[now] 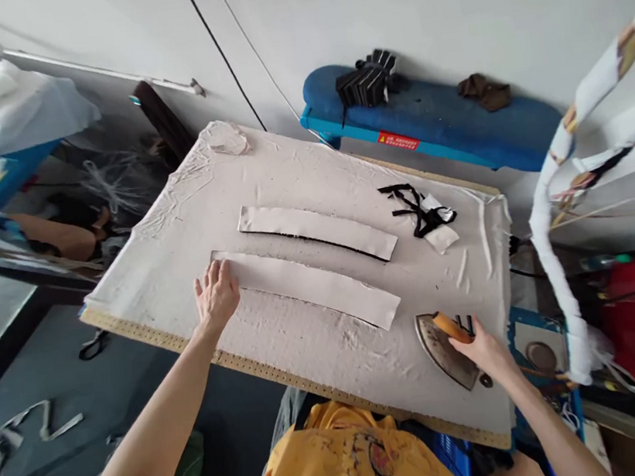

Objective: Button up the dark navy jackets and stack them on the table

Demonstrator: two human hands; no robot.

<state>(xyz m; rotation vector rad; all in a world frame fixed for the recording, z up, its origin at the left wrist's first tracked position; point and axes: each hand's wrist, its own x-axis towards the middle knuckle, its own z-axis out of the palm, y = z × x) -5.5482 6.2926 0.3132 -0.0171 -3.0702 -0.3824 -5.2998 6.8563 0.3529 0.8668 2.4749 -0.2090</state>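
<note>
- Orange handle [451, 326] of the iron [445, 354]: your right hand [488, 352] is closed around its right end, some fingers hidden from view.
- Iron sits near the right end of the padded table [150, 260], to the right of both strips and clear of them. Whether its sole lies fully flat, cannot tell.
- Your left hand [218, 292] grips nothing: palm down, fingers slightly spread, fingertips touching the left end of the near strip [312, 288].
- Near strip lies flat, pale on top, a thin dark line along part of its lower edge, running from your left fingers toward the iron.
- Far strip [316, 230] lies just beyond it, roughly parallel, pale, with a bolder black lower edge.
- Beyond the iron, toward the table's far right corner: tangled black strips [420, 214], with a white scrap [442, 239] poking out beneath.
- Table cover is off-white cloth, wrinkled at the far left corner.
- Behind the table, by the wall: a blue padded board [431, 121] bearing a tied black bundle [363, 85] and a crumpled brown cloth [484, 93].
- Right of the table: a white-wrapped hose [551, 262].
</note>
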